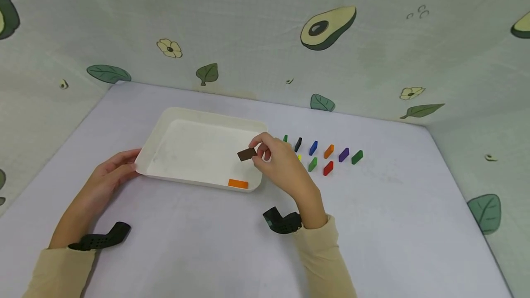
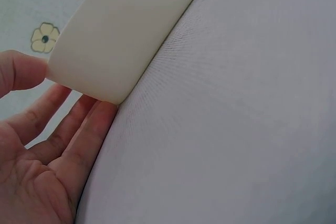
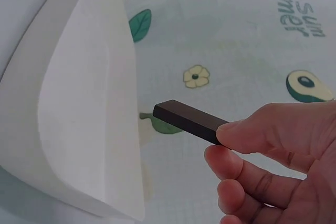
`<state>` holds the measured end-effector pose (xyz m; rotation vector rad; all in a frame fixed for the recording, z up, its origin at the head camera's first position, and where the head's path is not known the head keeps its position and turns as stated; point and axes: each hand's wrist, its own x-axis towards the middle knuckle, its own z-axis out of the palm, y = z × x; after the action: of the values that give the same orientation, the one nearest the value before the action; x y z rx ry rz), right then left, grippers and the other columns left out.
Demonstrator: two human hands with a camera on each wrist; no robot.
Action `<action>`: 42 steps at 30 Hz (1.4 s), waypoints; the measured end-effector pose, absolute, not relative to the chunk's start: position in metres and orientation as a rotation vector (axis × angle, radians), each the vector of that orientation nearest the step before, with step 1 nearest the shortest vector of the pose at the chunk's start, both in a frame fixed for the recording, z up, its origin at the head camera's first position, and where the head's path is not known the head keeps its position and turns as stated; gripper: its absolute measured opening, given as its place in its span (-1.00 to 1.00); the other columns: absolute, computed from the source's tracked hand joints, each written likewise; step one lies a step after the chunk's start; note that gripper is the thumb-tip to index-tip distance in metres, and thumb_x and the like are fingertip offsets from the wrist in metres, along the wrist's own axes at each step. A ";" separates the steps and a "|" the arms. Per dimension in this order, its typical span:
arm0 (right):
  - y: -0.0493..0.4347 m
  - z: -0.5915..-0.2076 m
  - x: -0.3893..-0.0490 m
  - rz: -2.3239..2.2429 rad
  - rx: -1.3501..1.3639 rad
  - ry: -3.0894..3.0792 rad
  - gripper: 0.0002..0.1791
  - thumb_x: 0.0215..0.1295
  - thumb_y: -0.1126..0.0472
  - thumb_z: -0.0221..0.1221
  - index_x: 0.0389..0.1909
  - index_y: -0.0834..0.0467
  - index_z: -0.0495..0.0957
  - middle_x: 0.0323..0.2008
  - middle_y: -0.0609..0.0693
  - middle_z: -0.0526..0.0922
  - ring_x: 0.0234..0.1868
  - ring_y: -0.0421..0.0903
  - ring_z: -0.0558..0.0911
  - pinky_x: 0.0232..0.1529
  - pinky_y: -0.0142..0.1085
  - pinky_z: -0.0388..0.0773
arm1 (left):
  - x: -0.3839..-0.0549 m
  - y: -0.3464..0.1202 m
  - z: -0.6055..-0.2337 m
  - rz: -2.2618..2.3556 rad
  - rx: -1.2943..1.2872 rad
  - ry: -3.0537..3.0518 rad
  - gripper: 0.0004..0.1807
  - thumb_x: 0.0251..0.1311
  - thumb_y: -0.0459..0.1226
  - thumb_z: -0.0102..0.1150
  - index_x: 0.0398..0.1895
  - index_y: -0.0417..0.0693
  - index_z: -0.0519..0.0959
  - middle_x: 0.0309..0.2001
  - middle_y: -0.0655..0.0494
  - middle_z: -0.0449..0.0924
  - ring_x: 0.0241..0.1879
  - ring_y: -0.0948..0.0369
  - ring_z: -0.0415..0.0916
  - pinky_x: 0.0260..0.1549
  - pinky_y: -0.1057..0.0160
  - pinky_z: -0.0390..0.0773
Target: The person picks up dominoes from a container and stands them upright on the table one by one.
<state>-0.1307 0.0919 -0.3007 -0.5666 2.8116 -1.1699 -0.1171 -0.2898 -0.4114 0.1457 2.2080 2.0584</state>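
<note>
A small dark brown block (image 1: 247,154) is pinched between the thumb and fingertips of my right hand (image 1: 278,162), over the right part of a white tray (image 1: 203,117). In the right wrist view the brown block (image 3: 191,121) juts out from the fingertips beside the tray wall (image 3: 79,103). My left hand (image 1: 108,177) holds the tray's near left corner. From the left wrist, the thumb (image 2: 23,71) shows at the rim and the other fingers against the end of the tray. Inside the tray, near its front right corner, lies an orange block (image 1: 238,183).
Right of the tray stand several small blocks in loose rows, among them a blue block (image 1: 313,147), a purple block (image 1: 343,154), a red block (image 1: 328,168) and a dark green block (image 1: 357,157). My right hand partly covers a yellow one. Patterned cloth (image 1: 256,36) rises behind the white table (image 1: 397,224).
</note>
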 end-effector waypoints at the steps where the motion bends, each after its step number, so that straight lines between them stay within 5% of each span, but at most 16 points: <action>1: 0.094 -0.301 -0.131 -1.169 -0.555 2.818 -0.79 0.20 0.31 0.14 -0.14 0.09 0.49 -0.43 -0.07 0.54 -0.34 -0.15 0.45 -0.44 -0.37 0.42 | -0.117 -0.290 -0.412 2.060 0.144 2.207 -0.59 0.35 -0.31 -0.05 0.25 -0.11 0.31 0.06 0.41 0.47 -0.04 0.52 0.46 -0.13 0.65 0.46; 42: 0.227 -0.291 -0.128 -1.033 0.097 3.040 -0.71 0.27 0.27 0.05 0.01 0.21 0.40 -0.30 0.12 0.51 -0.30 -0.04 0.40 -0.43 -0.37 0.40 | -0.117 -0.289 -0.404 1.985 0.099 2.275 -0.51 0.35 -0.26 -0.04 0.30 -0.22 0.22 0.08 0.42 0.45 -0.01 0.52 0.44 -0.12 0.66 0.44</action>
<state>-0.1284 0.2275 -0.2907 0.0973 3.0401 -1.0327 -0.1172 -0.2888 -0.4037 0.0989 2.2745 1.9851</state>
